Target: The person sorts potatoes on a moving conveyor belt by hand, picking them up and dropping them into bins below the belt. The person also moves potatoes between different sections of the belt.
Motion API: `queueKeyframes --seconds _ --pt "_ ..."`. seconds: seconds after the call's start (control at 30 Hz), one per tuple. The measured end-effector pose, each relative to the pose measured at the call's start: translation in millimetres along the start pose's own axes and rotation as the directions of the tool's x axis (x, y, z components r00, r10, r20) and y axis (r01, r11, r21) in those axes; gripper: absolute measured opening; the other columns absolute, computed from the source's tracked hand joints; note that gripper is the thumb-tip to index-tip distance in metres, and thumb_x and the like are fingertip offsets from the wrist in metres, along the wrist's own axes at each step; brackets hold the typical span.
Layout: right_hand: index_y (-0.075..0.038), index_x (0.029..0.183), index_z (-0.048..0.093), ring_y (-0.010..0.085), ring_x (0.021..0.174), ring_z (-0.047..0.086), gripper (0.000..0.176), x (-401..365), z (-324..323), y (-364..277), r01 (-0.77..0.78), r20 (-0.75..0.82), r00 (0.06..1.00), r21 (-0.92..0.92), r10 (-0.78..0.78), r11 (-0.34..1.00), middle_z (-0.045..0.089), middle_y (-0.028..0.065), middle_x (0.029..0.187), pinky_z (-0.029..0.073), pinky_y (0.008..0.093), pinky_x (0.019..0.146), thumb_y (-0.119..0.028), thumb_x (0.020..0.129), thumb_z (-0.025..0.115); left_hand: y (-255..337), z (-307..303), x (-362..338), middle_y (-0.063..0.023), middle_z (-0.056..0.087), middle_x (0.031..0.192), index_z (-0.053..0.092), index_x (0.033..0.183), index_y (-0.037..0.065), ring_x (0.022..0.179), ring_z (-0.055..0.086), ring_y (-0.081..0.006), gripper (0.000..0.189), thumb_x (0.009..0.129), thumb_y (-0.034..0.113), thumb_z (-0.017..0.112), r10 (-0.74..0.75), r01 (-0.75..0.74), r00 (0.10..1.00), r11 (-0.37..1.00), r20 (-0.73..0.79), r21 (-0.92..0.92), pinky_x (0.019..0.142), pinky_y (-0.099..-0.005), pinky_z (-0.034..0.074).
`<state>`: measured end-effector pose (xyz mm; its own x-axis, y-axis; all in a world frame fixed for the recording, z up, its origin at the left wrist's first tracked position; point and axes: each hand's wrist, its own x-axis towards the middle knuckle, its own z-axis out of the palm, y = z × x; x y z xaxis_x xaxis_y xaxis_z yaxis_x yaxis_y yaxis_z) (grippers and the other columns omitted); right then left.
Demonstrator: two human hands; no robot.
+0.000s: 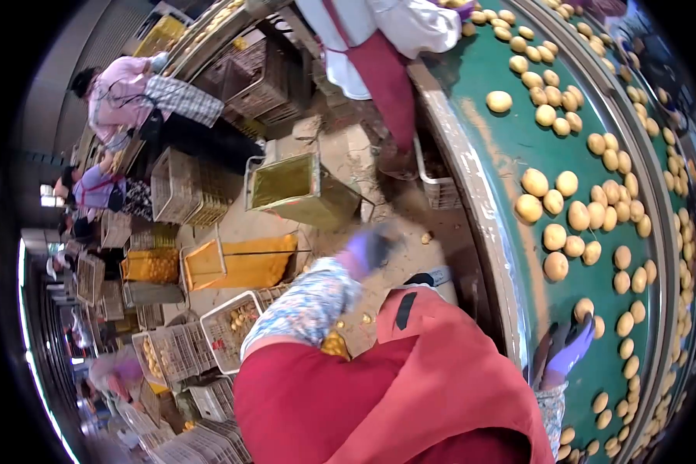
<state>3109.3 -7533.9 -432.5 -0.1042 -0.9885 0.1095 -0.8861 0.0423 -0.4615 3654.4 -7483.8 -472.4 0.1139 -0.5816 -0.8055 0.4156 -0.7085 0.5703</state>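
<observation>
My right hand [569, 351], in a purple and dark grey glove, reaches over the green conveyor belt [503, 147] from its near edge. Its fingers are apart, with their tips at a potato [584, 309]; another potato [598, 327] lies beside them, partly covered. Over the floor, away from the belt, my left hand [371, 249] is smeared by motion, so its fingers and anything in them cannot be made out. Nearest to it stands a metal-framed box [340, 193] with an open top. Many more potatoes [554, 237] lie loose along the belt.
A co-worker in a maroon apron [379, 77] stands farther up the belt. Plastic crates [232, 329], some with potatoes, and an orange mesh sack [247, 263] in a frame fill the left side. Another person in pink [120, 97] works beyond. The belt's raised edge [472, 162] runs beside me.
</observation>
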Motion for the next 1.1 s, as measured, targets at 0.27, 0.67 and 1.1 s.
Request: queueKeyframes --seconds 0.27,0.67,1.1 --pt "-0.003 0.131 0.058 0.0456 0.122 0.053 0.057 37 19 -81 0.299 0.024 0.953 0.062 -0.301 0.952 0.057 0.0248 0.133 0.043 0.0525 0.103 -0.018 0.08 0.076 56 -24 29 -0.0087 0.068 0.111 0.061 0.125 0.011 0.097 0.066 -0.0228 0.034 0.098 0.032 0.068 0.161 -0.252 0.918 0.942 -0.363 -0.221 0.079 -0.0296 0.058" --pt "-0.003 0.127 0.061 0.0443 0.114 0.059 0.047 -4 17 -51 -0.196 -0.052 0.978 0.109 0.203 0.974 0.06 0.0251 0.129 0.049 0.0473 0.097 -0.016 0.084 0.074 46 198 25 -0.016 0.057 0.137 0.059 0.136 0.01 0.127 0.054 -0.0398 0.057 0.085 0.034 0.073 -0.291 -0.881 0.442 0.039 0.848 0.472 0.107 -0.048 0.044" --pt "-0.001 0.129 0.061 0.044 0.116 0.059 0.05 3 44 -115 -0.265 0.204 0.954 0.242 0.218 0.933 0.062 0.024 0.129 0.048 0.0491 0.1 -0.024 0.087 0.073 81 159 90 -0.0167 0.068 0.124 0.063 0.13 0.005 0.115 0.065 -0.0319 0.038 0.098 0.026 0.067 -0.497 -0.672 0.511 0.277 0.701 0.687 0.102 -0.0388 0.049"
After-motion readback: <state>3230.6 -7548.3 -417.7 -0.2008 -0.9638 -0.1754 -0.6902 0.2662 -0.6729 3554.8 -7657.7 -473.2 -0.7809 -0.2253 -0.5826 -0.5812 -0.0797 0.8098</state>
